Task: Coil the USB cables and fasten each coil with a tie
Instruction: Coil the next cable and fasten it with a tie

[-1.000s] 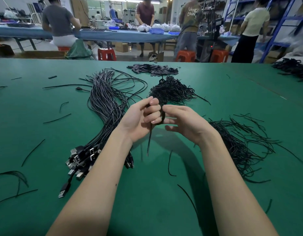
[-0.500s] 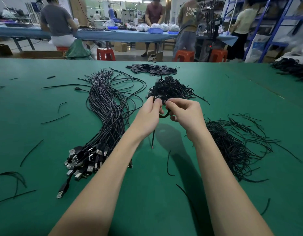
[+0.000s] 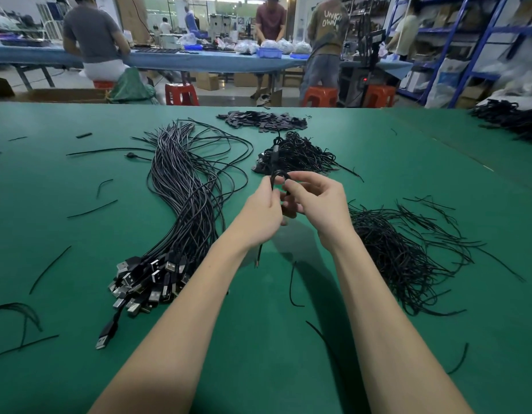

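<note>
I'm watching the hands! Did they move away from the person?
Yes. Both hands, left hand and right hand, moved away, toward the pile of coiled cables, holding a cable.

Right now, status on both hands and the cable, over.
Left hand and right hand both pinching the small black coiled cable above the green mat. One loose end hangs below. Tie not discernible. Nothing in the way.

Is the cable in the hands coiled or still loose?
Coiled: the cable forms a small loop pinched between left hand and right hand. Tie fastening: cannot tell.
</note>
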`<control>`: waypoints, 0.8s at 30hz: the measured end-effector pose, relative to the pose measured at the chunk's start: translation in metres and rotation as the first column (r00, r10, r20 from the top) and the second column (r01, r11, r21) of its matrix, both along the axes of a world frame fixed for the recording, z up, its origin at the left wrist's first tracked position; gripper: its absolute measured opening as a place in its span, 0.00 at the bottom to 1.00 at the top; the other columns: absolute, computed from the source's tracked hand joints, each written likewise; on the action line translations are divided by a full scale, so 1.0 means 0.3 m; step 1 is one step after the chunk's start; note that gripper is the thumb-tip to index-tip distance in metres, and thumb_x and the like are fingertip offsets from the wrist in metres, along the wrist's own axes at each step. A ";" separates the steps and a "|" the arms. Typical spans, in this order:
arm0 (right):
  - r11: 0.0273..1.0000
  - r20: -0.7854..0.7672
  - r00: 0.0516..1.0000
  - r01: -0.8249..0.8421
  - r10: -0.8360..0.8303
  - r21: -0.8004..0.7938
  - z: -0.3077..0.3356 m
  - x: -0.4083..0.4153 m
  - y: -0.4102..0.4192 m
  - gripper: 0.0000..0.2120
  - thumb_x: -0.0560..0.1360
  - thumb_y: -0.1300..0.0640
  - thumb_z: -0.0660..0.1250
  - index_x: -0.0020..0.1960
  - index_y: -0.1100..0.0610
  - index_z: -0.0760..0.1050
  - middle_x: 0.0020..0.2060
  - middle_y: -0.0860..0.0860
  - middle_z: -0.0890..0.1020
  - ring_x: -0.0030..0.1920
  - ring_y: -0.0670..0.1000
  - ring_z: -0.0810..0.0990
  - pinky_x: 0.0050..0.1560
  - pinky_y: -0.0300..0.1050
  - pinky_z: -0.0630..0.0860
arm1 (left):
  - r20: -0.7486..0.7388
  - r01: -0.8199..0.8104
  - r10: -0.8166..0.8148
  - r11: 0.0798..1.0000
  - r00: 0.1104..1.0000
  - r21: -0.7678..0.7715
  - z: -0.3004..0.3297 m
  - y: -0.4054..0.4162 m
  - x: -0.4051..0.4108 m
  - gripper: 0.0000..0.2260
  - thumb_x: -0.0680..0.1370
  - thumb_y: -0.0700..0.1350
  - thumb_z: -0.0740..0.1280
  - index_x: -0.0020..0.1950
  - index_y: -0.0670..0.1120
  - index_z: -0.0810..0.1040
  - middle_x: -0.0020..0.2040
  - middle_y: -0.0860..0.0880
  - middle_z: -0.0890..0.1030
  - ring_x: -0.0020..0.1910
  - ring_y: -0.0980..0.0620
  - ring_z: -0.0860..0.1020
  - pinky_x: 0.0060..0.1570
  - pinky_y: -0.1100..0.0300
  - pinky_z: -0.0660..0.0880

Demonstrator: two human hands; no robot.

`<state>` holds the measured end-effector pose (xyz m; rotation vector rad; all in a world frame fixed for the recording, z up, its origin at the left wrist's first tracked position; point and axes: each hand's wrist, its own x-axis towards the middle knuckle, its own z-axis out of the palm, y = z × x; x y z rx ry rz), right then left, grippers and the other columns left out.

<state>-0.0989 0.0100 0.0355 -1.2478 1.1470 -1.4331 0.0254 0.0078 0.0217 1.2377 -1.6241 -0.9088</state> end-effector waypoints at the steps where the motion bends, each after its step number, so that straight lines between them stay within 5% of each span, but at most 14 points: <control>1: 1.000 0.031 0.999 -0.020 0.020 0.006 0.002 -0.003 0.002 0.05 0.78 0.65 0.71 0.50 0.57 0.83 0.40 0.52 0.86 0.35 0.48 0.84 0.39 0.39 0.81 | 0.043 -0.026 0.027 0.999 0.999 -0.027 0.002 0.003 0.002 0.10 0.85 0.43 0.51 0.61 0.46 0.69 0.45 0.50 0.81 0.33 0.64 0.79 0.33 0.68 0.73; 5: 0.998 -0.056 0.996 -0.069 0.068 0.001 0.015 -0.012 0.011 0.10 0.74 0.56 0.77 0.55 0.54 0.84 0.47 0.54 0.87 0.37 0.48 0.83 0.41 0.41 0.82 | 0.164 -0.078 0.092 0.992 0.982 -0.095 0.009 0.012 -0.005 0.08 0.85 0.41 0.51 0.58 0.42 0.69 0.47 0.46 0.79 0.40 0.50 0.78 0.36 0.57 0.73; 8: 0.998 -0.155 0.986 0.055 -0.056 -0.009 0.026 -0.004 0.004 0.11 0.70 0.53 0.80 0.51 0.50 0.85 0.42 0.52 0.86 0.31 0.47 0.79 0.40 0.41 0.79 | 0.273 -0.050 0.078 0.993 0.959 -0.109 0.013 0.024 -0.021 0.10 0.84 0.41 0.51 0.61 0.41 0.68 0.51 0.44 0.78 0.42 0.47 0.77 0.38 0.55 0.71; 12: 0.994 -0.077 0.996 0.053 -0.046 0.093 0.044 -0.020 0.003 0.06 0.70 0.59 0.80 0.44 0.54 0.84 0.30 0.48 0.84 0.26 0.45 0.77 0.35 0.36 0.77 | 0.357 0.017 0.017 0.996 0.934 -0.092 0.015 0.016 -0.023 0.07 0.85 0.43 0.51 0.56 0.43 0.67 0.50 0.43 0.78 0.44 0.44 0.76 0.42 0.52 0.70; 16: 0.981 -0.004 0.996 0.087 -0.088 0.175 0.038 -0.057 -0.001 0.07 0.70 0.63 0.79 0.46 0.60 0.84 0.31 0.50 0.83 0.26 0.45 0.77 0.33 0.36 0.76 | 0.157 0.050 -0.039 0.997 0.987 -0.067 -0.001 0.027 -0.052 0.07 0.86 0.46 0.52 0.60 0.45 0.63 0.41 0.48 0.77 0.33 0.53 0.72 0.33 0.58 0.68; 20: 0.989 -0.042 0.998 0.050 -0.044 0.141 0.024 -0.061 -0.002 0.05 0.74 0.61 0.77 0.48 0.61 0.84 0.32 0.52 0.83 0.28 0.46 0.80 0.37 0.37 0.79 | 0.082 -0.050 0.054 0.997 0.995 -0.052 -0.024 0.014 -0.048 0.04 0.86 0.46 0.51 0.53 0.48 0.62 0.41 0.50 0.77 0.33 0.55 0.72 0.30 0.63 0.68; 22: 0.991 -0.174 0.985 0.024 -0.001 0.131 0.031 -0.087 -0.002 0.05 0.78 0.55 0.73 0.49 0.56 0.84 0.38 0.50 0.85 0.31 0.48 0.83 0.36 0.38 0.80 | -0.005 -0.083 0.083 0.996 0.997 0.022 -0.029 0.000 -0.039 0.06 0.85 0.46 0.51 0.48 0.52 0.61 0.43 0.50 0.77 0.32 0.60 0.73 0.32 0.61 0.67; 24: 0.991 -0.561 0.828 0.081 -0.007 0.106 0.035 -0.135 -0.008 0.06 0.79 0.50 0.69 0.51 0.50 0.83 0.44 0.46 0.87 0.38 0.48 0.85 0.39 0.40 0.79 | -0.159 -0.075 0.095 0.990 0.983 0.122 -0.030 -0.009 -0.029 0.08 0.85 0.44 0.52 0.46 0.52 0.61 0.41 0.50 0.76 0.32 0.59 0.72 0.31 0.63 0.66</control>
